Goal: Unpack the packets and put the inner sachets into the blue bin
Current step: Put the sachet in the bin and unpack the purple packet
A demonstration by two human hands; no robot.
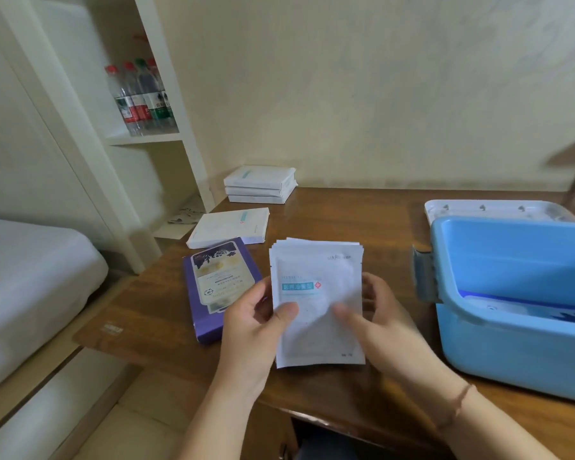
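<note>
The blue bin (518,313) sits open, well to your right. Your left hand (256,323) and right hand (379,320) pinch a stack of sachets (317,303) above the table (166,310), long axis pointing away from you. The fanned stack could slip apart mid-carry.

A brown wooden counter (362,220) is carrying everything. A purple box (210,287) is lying flat on it just left of the left grip, with a white packet (228,227) lying beyond that and a stack of white packets (259,184) sitting farther back. The blue bin (512,343) is standing open on the counter, right of the right grip, a white lid (498,209) lying behind it.
</note>
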